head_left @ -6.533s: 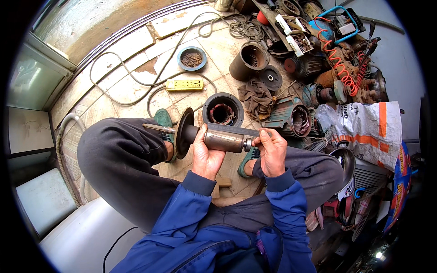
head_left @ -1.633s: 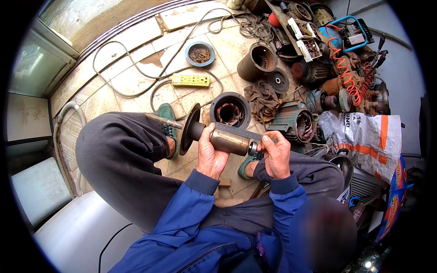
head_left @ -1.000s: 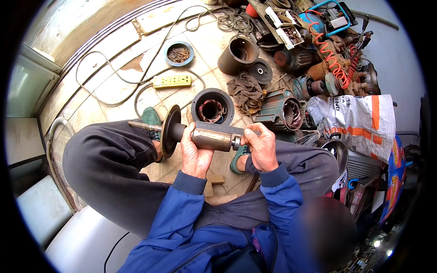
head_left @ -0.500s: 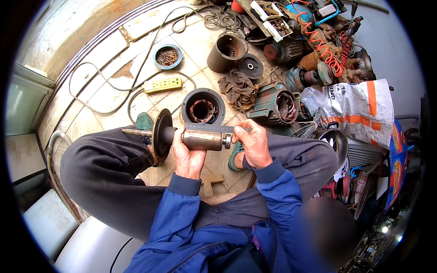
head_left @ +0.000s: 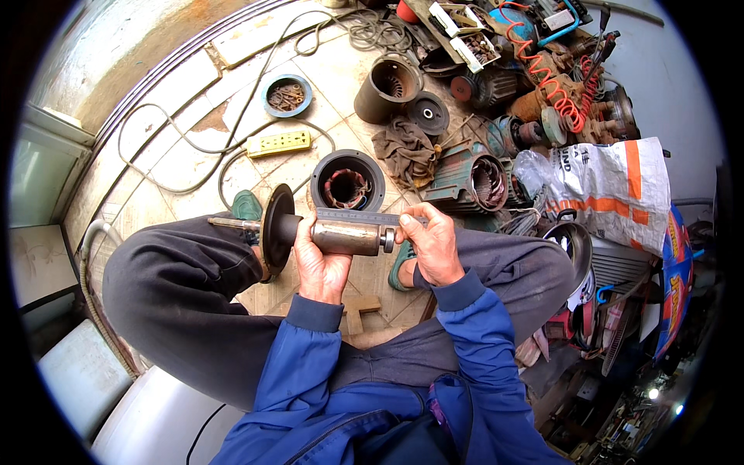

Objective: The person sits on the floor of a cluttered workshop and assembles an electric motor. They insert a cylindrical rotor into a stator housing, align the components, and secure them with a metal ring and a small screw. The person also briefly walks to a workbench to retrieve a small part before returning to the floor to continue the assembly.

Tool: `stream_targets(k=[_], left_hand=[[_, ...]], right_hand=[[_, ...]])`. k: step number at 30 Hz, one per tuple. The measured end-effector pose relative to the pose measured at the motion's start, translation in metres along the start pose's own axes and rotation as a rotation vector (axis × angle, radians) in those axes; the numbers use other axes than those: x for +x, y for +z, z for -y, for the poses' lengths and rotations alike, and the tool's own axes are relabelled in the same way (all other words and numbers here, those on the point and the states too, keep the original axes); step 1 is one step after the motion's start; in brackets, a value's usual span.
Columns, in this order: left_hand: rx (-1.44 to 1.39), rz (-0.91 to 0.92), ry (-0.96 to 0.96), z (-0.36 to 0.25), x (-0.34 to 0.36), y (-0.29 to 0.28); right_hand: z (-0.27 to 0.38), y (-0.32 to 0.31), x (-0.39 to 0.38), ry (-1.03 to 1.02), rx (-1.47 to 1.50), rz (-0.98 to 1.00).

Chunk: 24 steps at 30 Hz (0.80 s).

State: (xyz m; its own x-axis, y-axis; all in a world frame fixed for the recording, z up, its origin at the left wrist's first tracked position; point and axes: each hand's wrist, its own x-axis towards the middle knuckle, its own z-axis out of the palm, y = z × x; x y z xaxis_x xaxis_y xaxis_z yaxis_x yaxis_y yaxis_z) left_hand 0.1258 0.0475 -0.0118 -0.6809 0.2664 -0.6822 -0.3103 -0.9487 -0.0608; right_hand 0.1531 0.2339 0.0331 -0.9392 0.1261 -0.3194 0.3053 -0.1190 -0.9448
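A motor rotor (head_left: 353, 239) with a bare metal cylinder lies level across my lap, its thin shaft (head_left: 232, 223) pointing left. A dark round end plate (head_left: 274, 232) sits on the rotor's left part. My left hand (head_left: 322, 267) wraps the cylinder from below, thumb along its near side. Along the far side of the cylinder runs a steel ruler (head_left: 353, 217). At the ruler's right end, beside the rotor's bearing (head_left: 387, 239), my right hand (head_left: 435, 246) pinches the ruler between thumb and fingers.
Just beyond the rotor stands a round motor housing (head_left: 364, 167) with windings inside. Farther off are a yellow power strip (head_left: 279, 144), a blue bowl of bolts (head_left: 287, 96), a dark cylinder (head_left: 377, 94) and a rag (head_left: 407, 151). Motors (head_left: 465, 178) and a white sack (head_left: 608, 186) crowd the right.
Both hands, the rotor and the ruler hold almost the same place. A dark blurred round shape at the lower right has gone, showing the clutter behind it.
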Motion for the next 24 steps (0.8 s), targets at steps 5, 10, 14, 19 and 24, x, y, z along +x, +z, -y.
stream_targets(k=[5, 10, 14, 19, 24], left_hand=[[-0.012, -0.009, 0.012, 0.0002, 0.0014, -0.0018], [-0.004, -0.008, 0.017, 0.0005, 0.0018, -0.0025], [-0.011, -0.012, 0.018, 0.0001, 0.0036, -0.0048], [-0.017, -0.029, 0.021, 0.0007, 0.0037, -0.0041], [-0.025, -0.037, 0.021, 0.0006, 0.0057, -0.0071]], right_hand=[[0.0002, 0.0012, -0.0002, 0.005, 0.023, -0.001], [-0.0001, 0.0013, -0.0008, 0.002, 0.029, -0.004], [-0.0009, 0.0010, -0.0004, 0.003, 0.014, 0.003], [-0.0020, 0.0005, -0.0006, -0.016, 0.020, 0.006], [-0.0005, 0.0016, -0.0004, -0.008, 0.013, 0.005]])
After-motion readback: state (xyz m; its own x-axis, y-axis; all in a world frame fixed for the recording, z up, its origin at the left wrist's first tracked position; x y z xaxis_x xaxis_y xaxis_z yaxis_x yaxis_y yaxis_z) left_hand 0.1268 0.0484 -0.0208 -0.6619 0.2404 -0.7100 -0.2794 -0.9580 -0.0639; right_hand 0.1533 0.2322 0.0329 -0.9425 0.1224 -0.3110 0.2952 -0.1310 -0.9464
